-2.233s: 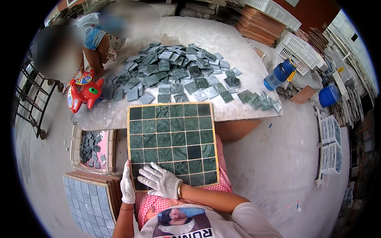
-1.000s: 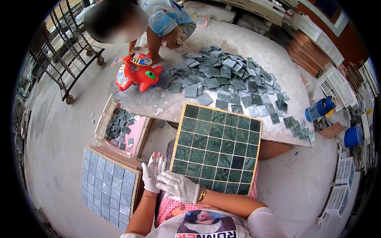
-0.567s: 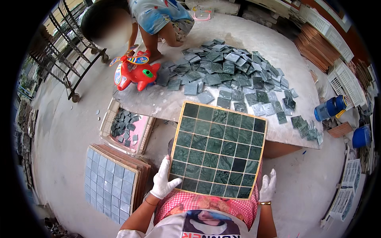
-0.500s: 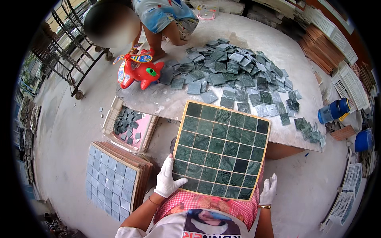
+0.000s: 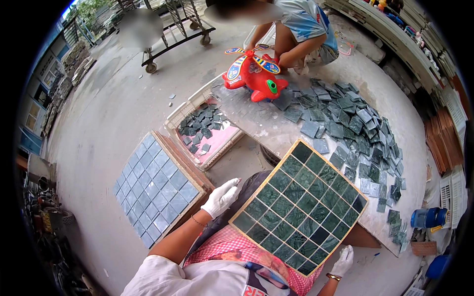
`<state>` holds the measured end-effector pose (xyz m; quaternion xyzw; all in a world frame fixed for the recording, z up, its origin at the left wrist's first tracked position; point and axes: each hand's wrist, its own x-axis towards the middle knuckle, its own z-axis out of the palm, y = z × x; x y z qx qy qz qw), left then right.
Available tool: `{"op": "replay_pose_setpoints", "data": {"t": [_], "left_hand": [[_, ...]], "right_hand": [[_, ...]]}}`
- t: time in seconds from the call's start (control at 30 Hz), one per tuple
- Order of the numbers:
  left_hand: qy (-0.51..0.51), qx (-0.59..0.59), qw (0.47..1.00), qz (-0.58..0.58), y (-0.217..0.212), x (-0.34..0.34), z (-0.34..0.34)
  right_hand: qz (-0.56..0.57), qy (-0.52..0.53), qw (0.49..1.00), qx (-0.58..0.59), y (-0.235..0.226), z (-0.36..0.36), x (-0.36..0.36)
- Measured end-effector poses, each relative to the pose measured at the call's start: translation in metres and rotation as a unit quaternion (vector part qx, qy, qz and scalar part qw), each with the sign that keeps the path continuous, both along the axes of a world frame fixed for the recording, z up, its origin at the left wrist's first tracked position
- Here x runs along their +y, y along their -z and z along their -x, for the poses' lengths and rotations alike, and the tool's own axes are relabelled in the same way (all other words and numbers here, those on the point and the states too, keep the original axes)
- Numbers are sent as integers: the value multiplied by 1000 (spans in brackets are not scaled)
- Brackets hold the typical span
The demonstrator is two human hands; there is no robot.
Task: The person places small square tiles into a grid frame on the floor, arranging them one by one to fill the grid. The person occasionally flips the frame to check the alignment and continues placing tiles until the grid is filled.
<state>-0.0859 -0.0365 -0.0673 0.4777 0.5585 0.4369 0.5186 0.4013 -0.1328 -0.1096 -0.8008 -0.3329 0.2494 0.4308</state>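
Observation:
A framed board of dark green square tiles (image 5: 301, 209) lies tilted across my lap and the table's near edge. My left hand (image 5: 221, 198), in a white glove, is off the board, its fingers stretched out. It hovers between the board and a stack of boards topped with grey-blue tiles (image 5: 157, 187). My right hand (image 5: 342, 261), also gloved, is beside the board's lower right edge with its fingers extended and nothing visible in it. A heap of loose green tiles (image 5: 353, 118) spreads over the table (image 5: 276, 129).
A crate (image 5: 217, 157) with small tile pieces stands left of the table. A red toy aircraft (image 5: 254, 79) sits near a crouching person (image 5: 306, 34) on the far side. A wheeled rack (image 5: 182, 37) is farther back. Blue jug (image 5: 428, 217) and brown board stack (image 5: 444, 140) are at right.
My left hand has let go of the board's left edge and moved left toward the stack. The view has turned left. My right hand stays by the board's right side.

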Motion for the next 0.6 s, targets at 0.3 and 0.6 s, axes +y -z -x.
{"op": "replay_pose_setpoints", "data": {"t": [0.3,0.6], "left_hand": [[107,328,939,-18,-23,-11,-45],[75,50,996,-27,-3,12,-21]], "right_hand": [[-93,32,991,-94,-50,39,21],[-123,-482,854,-153,-129,203,72]]}}
